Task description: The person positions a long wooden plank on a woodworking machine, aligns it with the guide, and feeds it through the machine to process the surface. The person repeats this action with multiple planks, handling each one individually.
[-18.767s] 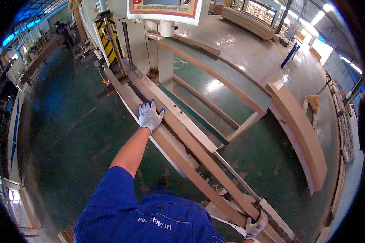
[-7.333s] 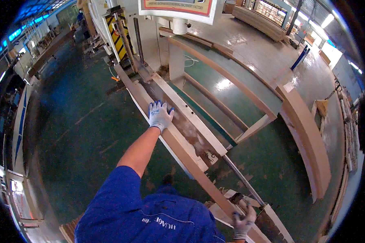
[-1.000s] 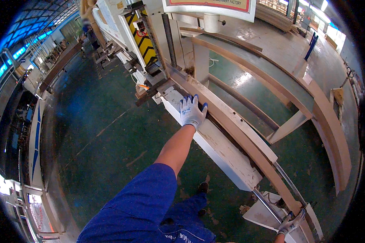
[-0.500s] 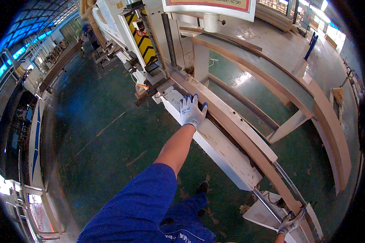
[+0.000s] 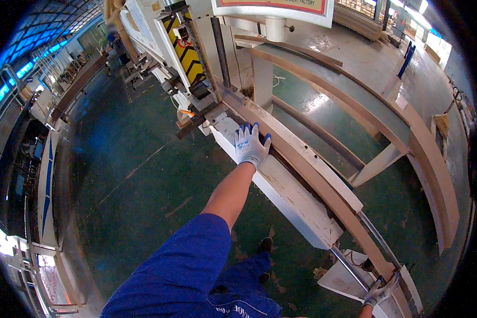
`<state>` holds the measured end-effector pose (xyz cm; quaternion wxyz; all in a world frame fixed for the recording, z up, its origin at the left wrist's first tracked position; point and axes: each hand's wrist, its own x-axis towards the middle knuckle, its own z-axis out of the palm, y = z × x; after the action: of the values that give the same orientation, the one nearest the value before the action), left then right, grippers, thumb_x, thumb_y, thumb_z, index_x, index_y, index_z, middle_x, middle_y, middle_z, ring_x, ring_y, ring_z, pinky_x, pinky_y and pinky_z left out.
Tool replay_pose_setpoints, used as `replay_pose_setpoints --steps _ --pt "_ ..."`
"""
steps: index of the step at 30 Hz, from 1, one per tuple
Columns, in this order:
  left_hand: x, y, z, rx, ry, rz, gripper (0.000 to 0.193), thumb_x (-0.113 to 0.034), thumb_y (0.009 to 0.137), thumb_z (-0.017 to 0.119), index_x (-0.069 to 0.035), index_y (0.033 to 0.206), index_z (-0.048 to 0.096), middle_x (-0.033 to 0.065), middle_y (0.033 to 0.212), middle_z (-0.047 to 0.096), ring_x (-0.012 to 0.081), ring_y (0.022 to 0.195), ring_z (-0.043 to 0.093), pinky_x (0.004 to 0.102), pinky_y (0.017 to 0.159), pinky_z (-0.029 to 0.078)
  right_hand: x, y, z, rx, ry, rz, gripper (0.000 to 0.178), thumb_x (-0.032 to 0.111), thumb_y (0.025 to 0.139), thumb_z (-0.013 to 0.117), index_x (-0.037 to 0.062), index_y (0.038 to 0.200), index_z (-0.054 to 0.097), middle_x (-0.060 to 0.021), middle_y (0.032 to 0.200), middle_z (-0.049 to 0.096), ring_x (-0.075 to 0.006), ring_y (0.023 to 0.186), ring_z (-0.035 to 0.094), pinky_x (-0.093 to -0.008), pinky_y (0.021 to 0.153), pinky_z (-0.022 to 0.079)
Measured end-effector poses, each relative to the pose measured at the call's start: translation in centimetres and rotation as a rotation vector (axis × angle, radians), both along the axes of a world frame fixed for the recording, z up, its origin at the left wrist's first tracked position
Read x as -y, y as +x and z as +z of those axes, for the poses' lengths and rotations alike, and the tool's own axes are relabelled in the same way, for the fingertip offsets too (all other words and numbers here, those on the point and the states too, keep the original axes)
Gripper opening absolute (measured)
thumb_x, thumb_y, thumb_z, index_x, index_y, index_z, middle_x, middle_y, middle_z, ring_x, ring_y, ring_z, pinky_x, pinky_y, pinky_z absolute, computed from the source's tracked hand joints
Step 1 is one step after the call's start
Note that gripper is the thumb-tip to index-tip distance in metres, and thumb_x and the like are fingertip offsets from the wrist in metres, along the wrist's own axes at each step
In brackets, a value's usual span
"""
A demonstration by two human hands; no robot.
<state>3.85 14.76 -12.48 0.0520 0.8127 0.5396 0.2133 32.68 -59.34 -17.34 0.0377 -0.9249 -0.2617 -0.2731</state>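
Note:
A long, narrow brown wooden board runs along the white bed of a machine, against a white fence. My left hand, in a white glove with blue fingertips, lies over the bed with its fingers spread, their tips at the board's side. Far down at the lower right, my right hand, gloved alike, grips the board close to the metal rails. Part of its fingers is hidden. The board's far end passes in under the machine head.
A yellow-and-black striped guard marks the machine head. Beyond the fence stands a frame with a curved roller-like table and brown stacked boards. Another machine lines the left side. A person stands far back, on the left.

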Motion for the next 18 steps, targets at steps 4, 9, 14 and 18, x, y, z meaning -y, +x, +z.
replay_pose_setpoints --steps 4,9,14,18 --pt "0.1 0.0 0.1 0.011 -0.005 -0.005 0.078 -0.057 0.100 0.057 -0.006 0.158 0.047 0.0273 0.158 0.049 0.0440 0.151 0.039 0.0544 0.130 0.020 -0.1 -0.3 0.2 -0.030 0.011 -0.014 0.065 0.024 0.098 0.068 0.0030 0.156 0.047 -0.0224 0.160 0.049 -0.0433 0.148 0.043 -0.0577 0.127 0.029" --pt "-0.1 -0.3 -0.1 0.015 0.008 -0.008 0.077 -0.056 0.100 0.057 -0.004 0.156 0.048 0.0275 0.158 0.049 0.0437 0.151 0.039 0.0551 0.129 0.021 -0.8 -0.6 0.5 -0.051 0.041 -0.013 0.063 0.024 0.098 0.068 0.0024 0.154 0.049 -0.0228 0.159 0.049 -0.0438 0.148 0.044 -0.0559 0.126 0.030" --pt "0.4 0.4 0.4 0.020 -0.010 -0.029 0.076 -0.056 0.100 0.057 -0.004 0.155 0.049 0.0275 0.158 0.049 0.0436 0.151 0.039 0.0557 0.129 0.021 0.5 -0.9 -1.1 -0.008 0.087 0.048 0.068 0.022 0.098 0.069 0.0035 0.158 0.043 -0.0240 0.162 0.045 -0.0442 0.148 0.043 -0.0558 0.126 0.031" --pt "0.2 -1.1 0.4 0.022 -0.025 0.014 0.077 -0.055 0.100 0.058 -0.004 0.157 0.048 0.0277 0.158 0.048 0.0447 0.151 0.039 0.0557 0.129 0.021 -5.5 -1.7 6.7 -0.506 -0.244 -0.286 0.075 0.019 0.096 0.071 0.0055 0.161 0.038 -0.0240 0.166 0.036 -0.0441 0.153 0.035 -0.0556 0.127 0.028"
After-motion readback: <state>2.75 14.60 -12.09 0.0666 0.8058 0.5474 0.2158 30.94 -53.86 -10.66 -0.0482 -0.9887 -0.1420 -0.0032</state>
